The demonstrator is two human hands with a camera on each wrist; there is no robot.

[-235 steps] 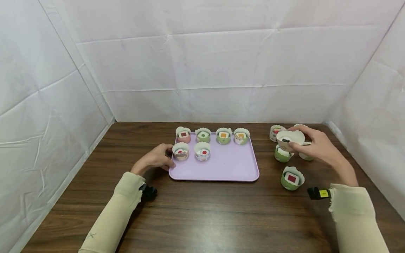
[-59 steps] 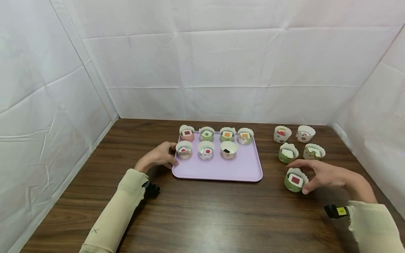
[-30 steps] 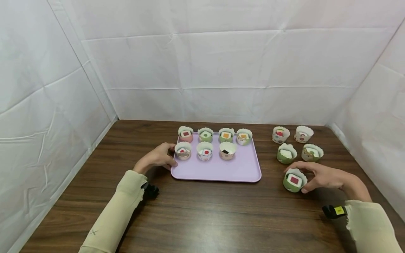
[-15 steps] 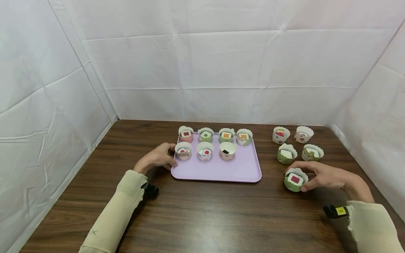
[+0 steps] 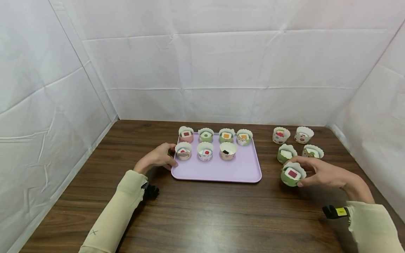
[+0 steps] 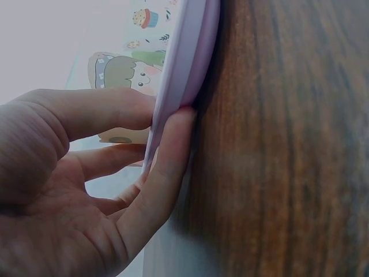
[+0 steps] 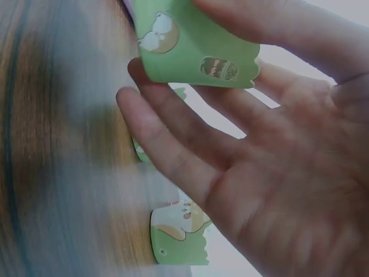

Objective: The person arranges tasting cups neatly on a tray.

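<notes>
My right hand (image 5: pixel 330 175) holds a green paper baking cup (image 5: pixel 288 180) between thumb and fingers, slightly above the table. Inside the cup is a white block with a dark red square on top. The right wrist view shows the thumb on one side of this green cup (image 7: pixel 184 55) and fingertips on the other. My left hand (image 5: pixel 158 156) pinches the left rim of the lilac tray (image 5: pixel 240 170); in the left wrist view its fingers meet the tray edge (image 6: pixel 183 63). Scalloped cups with small blocks stand on the tray: a back row of several and a front row of three.
Right of the tray stand more filled cups: a white one with red contents (image 5: pixel 281 136), another white one (image 5: pixel 303 135), a green one (image 5: pixel 284 157) and a patterned one (image 5: pixel 311 154), partly behind my right hand. White cloth walls (image 5: pixel 221 63) enclose the wooden table (image 5: pixel 209 214).
A beige cup with a black-topped block went from my right hand to the tray's front row. My right hand then took the green cup and has just raised it slightly. My left hand stays put.
</notes>
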